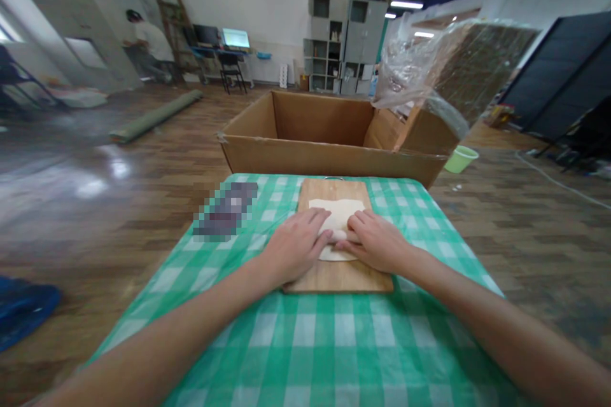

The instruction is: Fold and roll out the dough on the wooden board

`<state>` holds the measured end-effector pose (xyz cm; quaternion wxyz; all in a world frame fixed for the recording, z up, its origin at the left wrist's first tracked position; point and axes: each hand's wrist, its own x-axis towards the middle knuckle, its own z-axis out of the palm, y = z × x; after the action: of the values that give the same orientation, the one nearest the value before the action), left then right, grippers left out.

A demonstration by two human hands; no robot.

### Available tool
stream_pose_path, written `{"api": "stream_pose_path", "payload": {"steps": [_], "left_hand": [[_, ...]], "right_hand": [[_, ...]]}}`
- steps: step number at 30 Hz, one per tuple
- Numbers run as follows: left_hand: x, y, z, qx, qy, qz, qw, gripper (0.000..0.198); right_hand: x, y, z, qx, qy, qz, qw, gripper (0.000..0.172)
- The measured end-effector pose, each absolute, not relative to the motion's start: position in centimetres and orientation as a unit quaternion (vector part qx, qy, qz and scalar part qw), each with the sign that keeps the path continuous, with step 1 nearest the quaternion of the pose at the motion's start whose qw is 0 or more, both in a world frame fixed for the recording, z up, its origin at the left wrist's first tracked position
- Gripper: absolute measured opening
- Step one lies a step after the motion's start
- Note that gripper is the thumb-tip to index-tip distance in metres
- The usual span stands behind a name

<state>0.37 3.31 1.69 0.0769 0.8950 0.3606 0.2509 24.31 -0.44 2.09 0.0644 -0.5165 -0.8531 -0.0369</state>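
A flat sheet of pale dough [337, 213] lies on a wooden cutting board [337, 276]. Across the dough runs a pale rod that looks like a rolling pin [338, 236], with dough showing on its far and near sides. My left hand [298, 238] is closed over its left end, thumb on the near side. On the right end, my right hand [377, 238] is closed with its fingers curled and its thumb pointing inward. Both ends of the pin are mostly hidden by my hands.
The board rests on a table with a green checked cloth [329, 343]. A blurred-out dark flat item [226, 210] lies at the table's left. Beyond the far edge stands a big open cardboard box [329, 156]. A green bucket [461, 159] is on the floor; a person [153, 41] is far off.
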Motion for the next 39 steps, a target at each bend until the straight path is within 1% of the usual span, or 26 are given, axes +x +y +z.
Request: {"api": "stream_pose_path", "payload": {"steps": [3, 6, 8, 10, 12, 13, 15, 17, 20, 23, 26, 30, 35, 39], "left_hand": [[1.5, 2.3, -0.5, 0.906, 0.380, 0.185, -0.004, 0.052], [2.0, 3.2, -1.3, 0.906, 0.393, 0.155, -0.038, 0.061], [2.4, 4.8, -1.2, 0.902, 0.405, 0.141, -0.055, 0.058], [2.9, 7.0, -0.8, 0.903, 0.406, 0.122, -0.078, 0.051], [3.2, 8.9, -0.6, 0.912, 0.390, 0.083, -0.093, 0.041], [3.4, 9.6, -0.5, 0.916, 0.385, 0.065, -0.095, 0.039], [3.4, 9.9, -0.6, 0.921, 0.374, 0.046, -0.100, 0.038], [3.2, 8.8, -0.7, 0.916, 0.381, 0.065, -0.106, 0.044], [2.8, 5.0, -1.1, 0.894, 0.420, 0.122, -0.094, 0.063], [2.2, 1.0, -1.1, 0.896, 0.417, 0.133, -0.069, 0.072], [1.7, -1.5, -1.0, 0.905, 0.400, 0.133, -0.063, 0.073], [1.5, -2.3, -0.8, 0.905, 0.400, 0.130, -0.060, 0.071], [2.1, -0.5, -0.7, 0.902, 0.412, 0.125, -0.035, 0.071], [3.1, 3.3, -0.4, 0.895, 0.435, 0.097, -0.001, 0.069]], "right_hand": [[24.3, -1.1, 1.0, -0.518, -0.845, -0.091, 0.098, 0.055], [25.2, -0.3, 0.5, -0.521, -0.839, -0.101, 0.119, 0.060], [25.7, 1.6, 0.5, -0.528, -0.836, -0.097, 0.114, 0.062], [25.9, 4.2, 0.5, -0.550, -0.823, -0.095, 0.108, 0.064], [26.0, 6.5, 0.5, -0.559, -0.820, -0.080, 0.093, 0.061], [26.0, 7.3, 0.5, -0.560, -0.820, -0.072, 0.088, 0.060], [25.9, 7.8, 0.4, -0.558, -0.824, -0.061, 0.079, 0.061], [25.7, 6.5, 0.2, -0.556, -0.825, -0.055, 0.078, 0.067], [25.5, 2.5, -0.1, -0.560, -0.822, -0.051, 0.088, 0.076], [25.2, -1.7, -0.5, -0.545, -0.831, -0.050, 0.099, 0.080], [25.0, -4.4, -0.8, -0.532, -0.838, -0.051, 0.109, 0.081], [24.9, -5.5, -0.9, -0.529, -0.839, -0.052, 0.120, 0.080], [25.1, -3.9, -0.3, -0.525, -0.843, -0.015, 0.115, 0.075], [25.3, 0.4, -0.1, -0.551, -0.829, 0.023, 0.093, 0.077]]}}
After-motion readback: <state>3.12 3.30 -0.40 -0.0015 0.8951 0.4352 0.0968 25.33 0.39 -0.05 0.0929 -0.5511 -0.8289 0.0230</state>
